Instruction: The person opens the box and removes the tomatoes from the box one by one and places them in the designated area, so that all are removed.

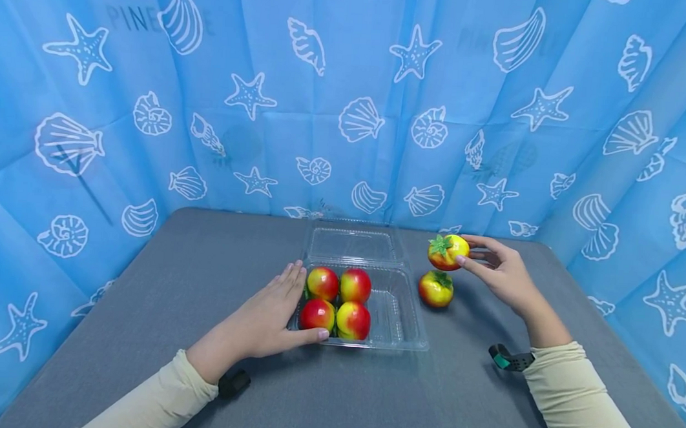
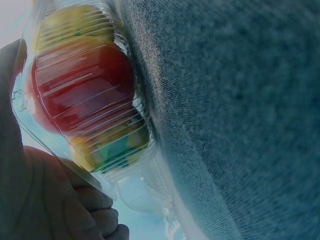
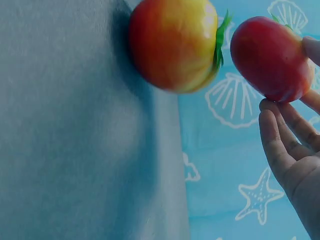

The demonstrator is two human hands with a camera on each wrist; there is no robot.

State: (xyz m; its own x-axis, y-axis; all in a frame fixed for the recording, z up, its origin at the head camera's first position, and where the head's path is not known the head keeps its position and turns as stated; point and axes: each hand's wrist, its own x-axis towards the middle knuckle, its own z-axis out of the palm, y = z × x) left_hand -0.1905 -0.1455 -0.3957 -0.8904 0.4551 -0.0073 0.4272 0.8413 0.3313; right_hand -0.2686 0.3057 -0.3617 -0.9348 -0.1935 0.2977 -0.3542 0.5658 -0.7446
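Note:
In the head view, a clear plastic clamshell container (image 1: 396,314) lies with its lid (image 1: 353,243) folded back. Several glossy red-and-yellow persimmons (image 1: 355,286) fill its left and middle part. My left hand (image 1: 262,313) rests along the container's left side, fingers straight, thumb at the front rim. The left wrist view shows that hand beside the clear wall, with persimmons (image 2: 85,85) behind it. My right hand (image 1: 505,274) pinches a persimmon (image 1: 446,253) between thumb and fingers, above the table. Just under it, another persimmon (image 1: 435,290) sits on the table, right of the container.
The grey cloth-covered table (image 1: 333,394) runs back to a blue curtain (image 1: 350,72) with white shell and starfish prints. Dark straps (image 1: 510,358) show at both wrists. The container's right part (image 1: 387,307) is bare.

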